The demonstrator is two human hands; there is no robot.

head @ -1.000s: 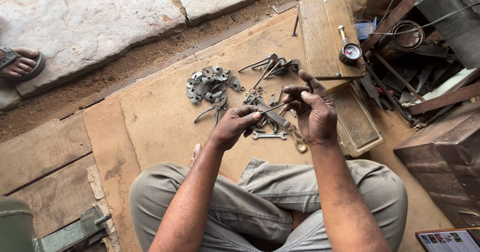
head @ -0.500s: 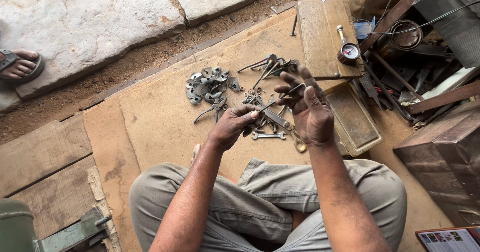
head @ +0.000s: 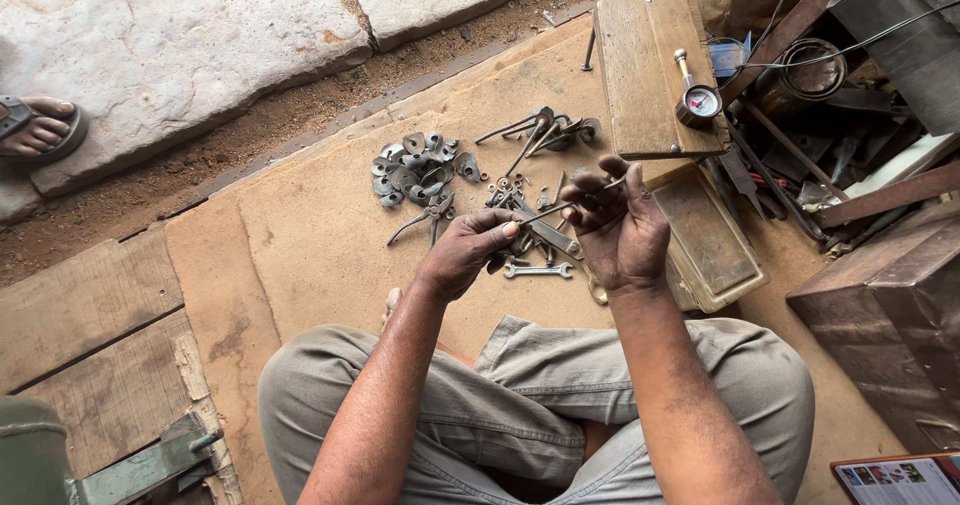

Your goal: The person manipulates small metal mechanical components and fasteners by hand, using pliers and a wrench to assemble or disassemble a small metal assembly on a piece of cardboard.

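Note:
I sit cross-legged on a wooden board [head: 300,225]. My left hand [head: 468,250] and my right hand [head: 618,227] are raised over a scatter of metal parts. Between them runs a thin metal rod [head: 560,205]: my left fingertips pinch its near end and my right fingers grip the far end. Under the hands lie a small spanner [head: 538,271] and other flat metal pieces. A heap of small dark metal parts [head: 415,165] lies further out to the left, and long lever-like pieces [head: 540,130] lie beyond.
A wooden block [head: 650,75] with a round pressure gauge [head: 698,103] stands at the back right, a shallow metal tray [head: 710,245] beside my right hand. Tools and scrap [head: 830,135] crowd the right. Another person's sandalled foot [head: 35,130] rests on stone slabs at far left.
My right hand has turned and shifted slightly, its fingers closing more around the rod's far end. My left hand stays at the near end.

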